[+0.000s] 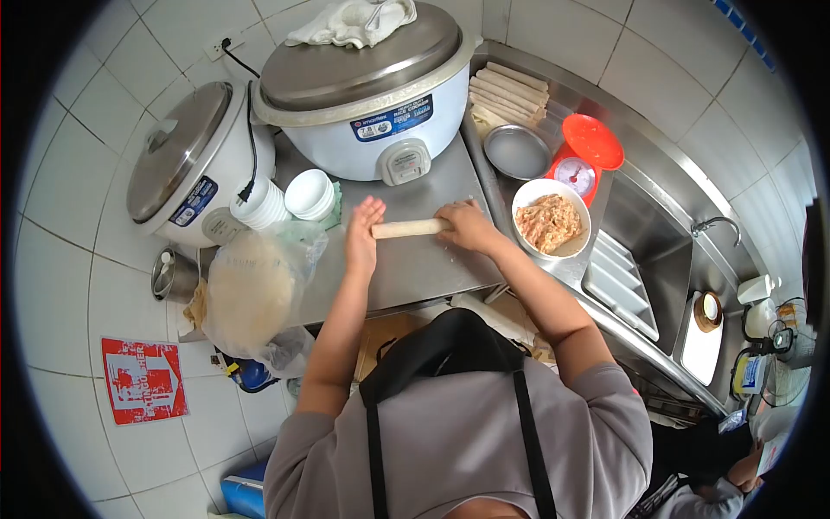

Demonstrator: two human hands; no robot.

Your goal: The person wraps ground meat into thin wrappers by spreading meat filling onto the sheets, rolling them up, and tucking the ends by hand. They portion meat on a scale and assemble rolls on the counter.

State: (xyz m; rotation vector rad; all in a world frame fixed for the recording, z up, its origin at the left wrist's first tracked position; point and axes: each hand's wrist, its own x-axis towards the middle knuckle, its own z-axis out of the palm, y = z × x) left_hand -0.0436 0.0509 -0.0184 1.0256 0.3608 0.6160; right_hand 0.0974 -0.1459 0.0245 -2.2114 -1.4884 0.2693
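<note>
A long pale uncooked spring roll (406, 228) lies crosswise on the steel worktop between my hands. My left hand (362, 235) stands at its left end, fingers stretched out and the palm side facing the roll. The right end is under my right hand (469, 227), whose fingers are curled over it. To the right, a white bowl (524, 192) holds raw minced filling (548, 223). Several finished rolls (510, 91) are stacked at the back of the counter. A plastic bag with a stack of round wrappers (251, 290) sits left of my left hand.
Two rice cookers (363, 130) (194, 151) stand at the back left, with stacked white cups (309, 194) before them. A grey round pan (517, 152) and red scale (591, 143) are near the bowl. A sink (644, 225) lies right; another person (718, 497) is at lower right.
</note>
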